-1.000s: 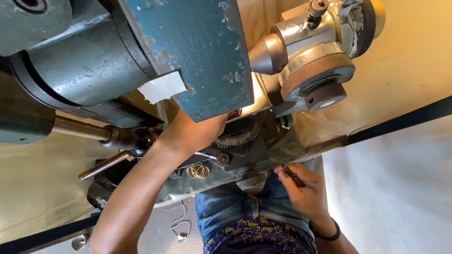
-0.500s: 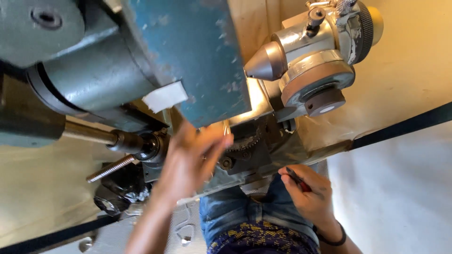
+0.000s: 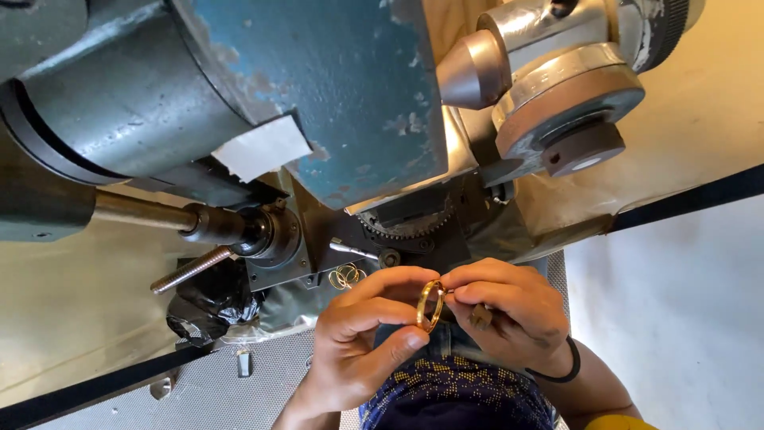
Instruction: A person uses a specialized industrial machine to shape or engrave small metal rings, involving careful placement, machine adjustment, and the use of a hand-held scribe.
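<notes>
Gold ring [image 3: 430, 305] stands on edge, pinched between both hands' fingertips [image 3: 414, 341]

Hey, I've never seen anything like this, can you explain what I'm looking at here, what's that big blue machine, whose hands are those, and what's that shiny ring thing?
The picture comes from a camera on the person's head, looking down at their own two hands. The left hand holds a gold ring between thumb and fingers. The right hand touches the ring's other side and also grips a small dark tool; its exact kind is hard to tell. Above them stands a worn blue-grey metal machine with a pointed steel cone, a toothed gear and a threaded rod. A few thin gold wire rings lie at its base. A dark band is on the right wrist.
</notes>
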